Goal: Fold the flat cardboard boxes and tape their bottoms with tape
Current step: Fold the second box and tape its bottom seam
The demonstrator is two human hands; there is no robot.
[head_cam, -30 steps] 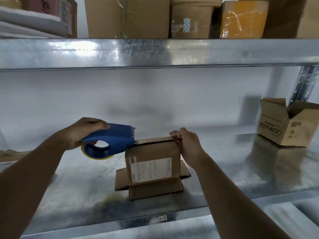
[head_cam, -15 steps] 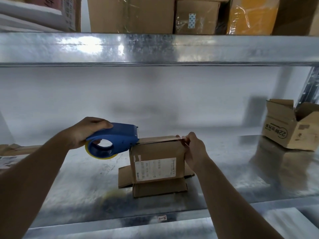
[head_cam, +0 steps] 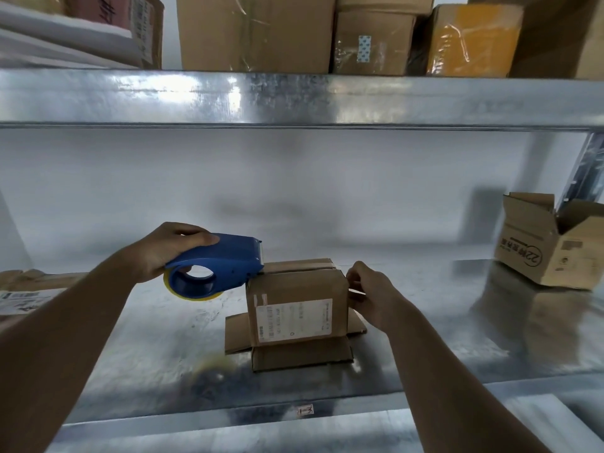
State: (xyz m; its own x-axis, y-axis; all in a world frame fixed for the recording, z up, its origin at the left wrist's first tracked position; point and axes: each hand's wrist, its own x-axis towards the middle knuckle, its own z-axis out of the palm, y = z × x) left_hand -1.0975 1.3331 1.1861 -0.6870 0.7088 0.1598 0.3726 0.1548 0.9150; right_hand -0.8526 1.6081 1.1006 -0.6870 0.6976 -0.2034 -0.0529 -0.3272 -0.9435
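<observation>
A small brown cardboard box (head_cam: 295, 308) with a white label stands on the metal shelf (head_cam: 425, 348), its closed flaps facing up and its other flaps splayed on the shelf. My left hand (head_cam: 163, 253) grips a blue tape dispenser (head_cam: 217, 268) with a yellow tape roll, its cutter end touching the box's upper left edge. A strip of clear tape runs across the box top. My right hand (head_cam: 371, 295) sits against the box's right side, fingers curled and pinching the tape end there.
An open cardboard box (head_cam: 552, 246) stands at the shelf's right end beside the upright post. Flat cardboard (head_cam: 29, 286) with a label lies at the far left. The upper shelf (head_cam: 294, 96) hangs low overhead, loaded with several boxes.
My right hand slid from the box's top right corner down onto its right side, drawing the tape end over the edge. The dispenser stayed at the box's left edge.
</observation>
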